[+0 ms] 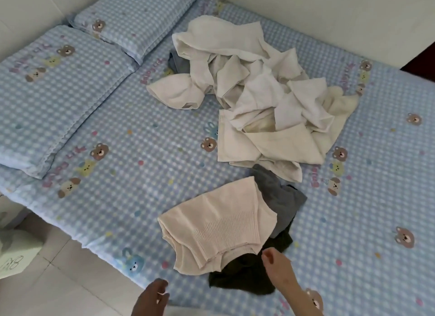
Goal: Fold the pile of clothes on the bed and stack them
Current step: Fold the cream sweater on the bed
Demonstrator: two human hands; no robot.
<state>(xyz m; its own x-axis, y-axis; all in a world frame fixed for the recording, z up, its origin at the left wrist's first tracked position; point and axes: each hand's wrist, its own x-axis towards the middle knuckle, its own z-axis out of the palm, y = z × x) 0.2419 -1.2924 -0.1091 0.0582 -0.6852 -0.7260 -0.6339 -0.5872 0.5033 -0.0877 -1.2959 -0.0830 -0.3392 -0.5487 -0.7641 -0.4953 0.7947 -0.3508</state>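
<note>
Pink knit top [219, 224] hiding dark garments [247, 272], left hand [154, 294] cropped

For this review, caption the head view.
Both hands hover near a pink garment on the bed; white pile unfolded.

Pink "Baby" lettering, rest illegible, repeats on bed sheet [164, 118] & pillows [47, 80]; scrawl on paper [11, 264] unreadable.

Both forearms are bare, no sleeves, rings or watch showing.
</note>
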